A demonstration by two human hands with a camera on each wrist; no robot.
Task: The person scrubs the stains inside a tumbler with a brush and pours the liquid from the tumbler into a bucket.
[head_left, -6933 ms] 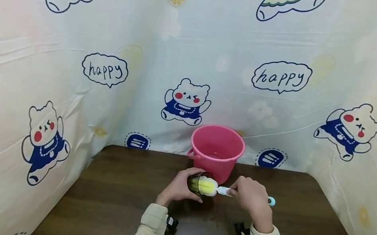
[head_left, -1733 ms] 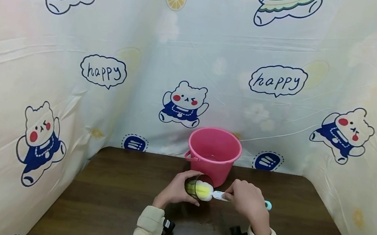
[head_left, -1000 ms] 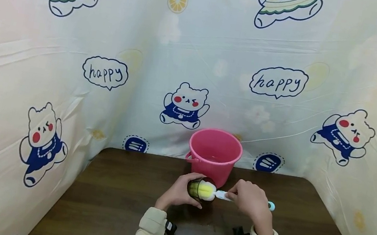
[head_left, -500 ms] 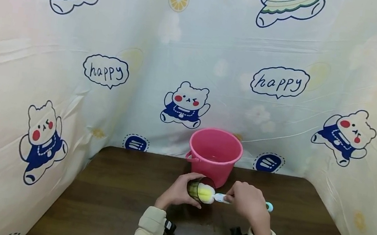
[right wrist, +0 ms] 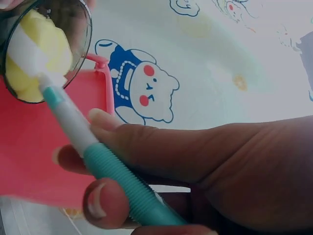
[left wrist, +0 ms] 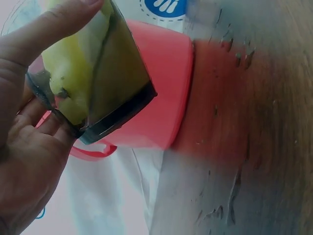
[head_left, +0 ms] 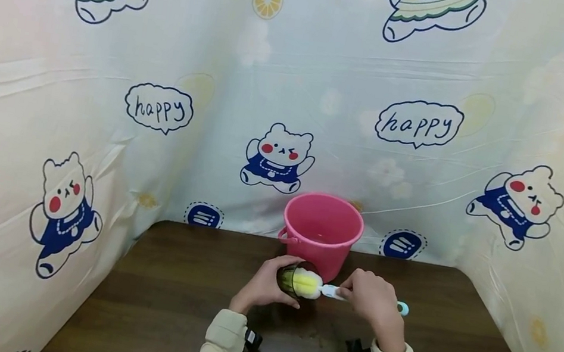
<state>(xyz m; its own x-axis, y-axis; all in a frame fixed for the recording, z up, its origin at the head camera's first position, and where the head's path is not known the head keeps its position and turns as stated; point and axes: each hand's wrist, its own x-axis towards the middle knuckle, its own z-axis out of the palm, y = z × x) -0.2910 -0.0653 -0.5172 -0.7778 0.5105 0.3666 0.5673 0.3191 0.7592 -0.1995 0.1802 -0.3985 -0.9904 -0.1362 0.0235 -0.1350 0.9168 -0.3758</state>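
Observation:
My left hand (head_left: pixel 267 282) grips a dark see-through glass (left wrist: pixel 124 73), tipped on its side with its mouth toward the right. In my right hand (head_left: pixel 375 303) is a sponge brush with a white and teal handle (right wrist: pixel 115 171), held between thumb and curled fingers. The brush's yellow and white sponge head (head_left: pixel 307 284) sits inside the glass, partly out of the mouth. In the right wrist view the glass rim (right wrist: pixel 88 54) circles the sponge. Both hands are above the table, in front of the pink bucket (head_left: pixel 318 253).
The bucket stands at the table's back edge, its handle (head_left: pixel 288 236) hanging at the left. Water drops and streaks (left wrist: pixel 234 191) lie on the brown wooden table (head_left: pixel 177 305). A printed curtain (head_left: pixel 225 42) encloses the back and sides.
Both hands keep their grip throughout. Glass and brush shift only slightly, and the sponge head stays at the glass mouth, its depth and angle varying a little.

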